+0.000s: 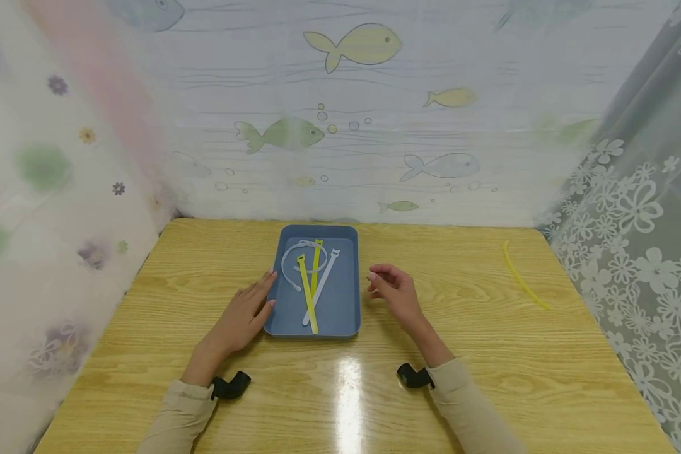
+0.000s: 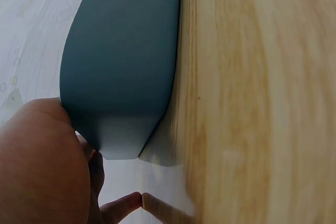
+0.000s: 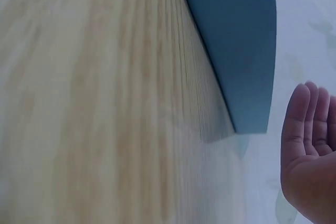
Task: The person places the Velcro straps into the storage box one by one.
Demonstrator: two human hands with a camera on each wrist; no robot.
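A blue rectangular tray (image 1: 340, 315) sits mid-table and holds yellow straps (image 1: 308, 294) and white straps (image 1: 321, 285), one white strap curled into a loop. My left hand (image 1: 248, 313) lies flat on the wood with straight fingers touching the tray's left wall (image 2: 121, 77). My right hand (image 1: 394, 291) hovers just right of the tray (image 3: 236, 40), fingers loosely bent, holding nothing. Both wrist views show only the tray's outer wall and the wood.
A loose yellow strap (image 1: 523, 281) lies on the wooden table (image 1: 465, 353) at the far right. Patterned curtains close in the back, left and right sides. Black wrist-camera mounts (image 1: 231, 385) sit near both sleeves.
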